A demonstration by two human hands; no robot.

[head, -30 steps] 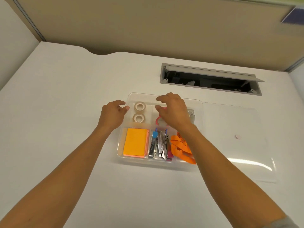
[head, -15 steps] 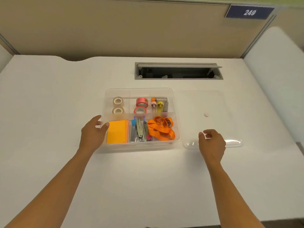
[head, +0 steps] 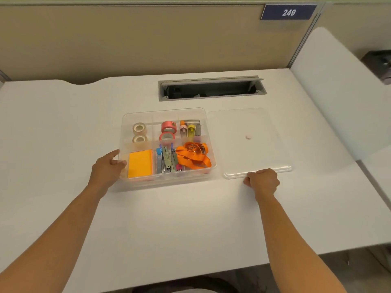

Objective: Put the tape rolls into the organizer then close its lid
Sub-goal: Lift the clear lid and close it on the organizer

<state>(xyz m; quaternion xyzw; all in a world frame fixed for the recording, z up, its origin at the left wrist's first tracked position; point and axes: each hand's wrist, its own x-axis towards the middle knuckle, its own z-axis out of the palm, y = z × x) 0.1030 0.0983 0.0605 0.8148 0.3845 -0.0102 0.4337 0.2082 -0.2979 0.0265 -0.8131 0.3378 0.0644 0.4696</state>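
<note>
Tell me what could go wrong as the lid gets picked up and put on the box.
1. The right hand pinches only the near edge of the flat clear lid, so the lid may flex or slip.
2. The red tape rolls stand on edge and could block the lid from seating.
3. The left hand is at the box wall, so fingers could get caught under the rim.

Two bare forearms, left grip (head: 106,170), right grip (head: 263,181), no sleeves

Right hand (head: 262,181) fingers curled under.
</note>
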